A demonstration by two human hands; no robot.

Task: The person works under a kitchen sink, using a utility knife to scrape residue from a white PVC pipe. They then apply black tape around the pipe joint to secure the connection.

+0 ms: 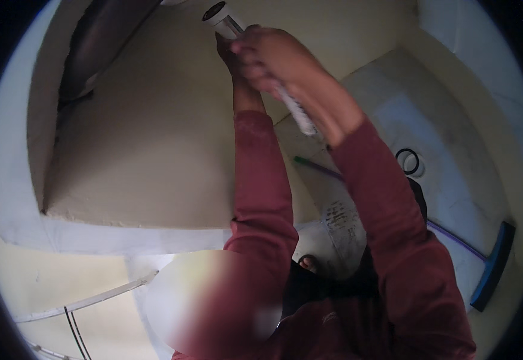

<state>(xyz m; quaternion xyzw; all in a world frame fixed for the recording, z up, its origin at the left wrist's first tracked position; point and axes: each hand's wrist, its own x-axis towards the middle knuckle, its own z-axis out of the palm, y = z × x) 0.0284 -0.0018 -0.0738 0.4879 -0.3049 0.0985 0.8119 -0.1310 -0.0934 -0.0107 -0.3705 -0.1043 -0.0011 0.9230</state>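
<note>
A white plastic tube [232, 27] with a dark round opening at its upper end is held at the top middle. My right hand [282, 57] is closed around it, fingers curled. From under this hand a white ribbed hose [297, 112] slants down to the right; the join between the two is hidden. My left hand [228, 57] is behind the right one, mostly covered, with its thumb against the tube. Its other fingers are hard to see.
A beige wall face [141, 156] fills the left, with a dark rounded form [102, 42] in a recess above. On the floor at right lie a black ring on a round white fitting [416, 167] and a squeegee with a blue head [492, 267] and purple handle.
</note>
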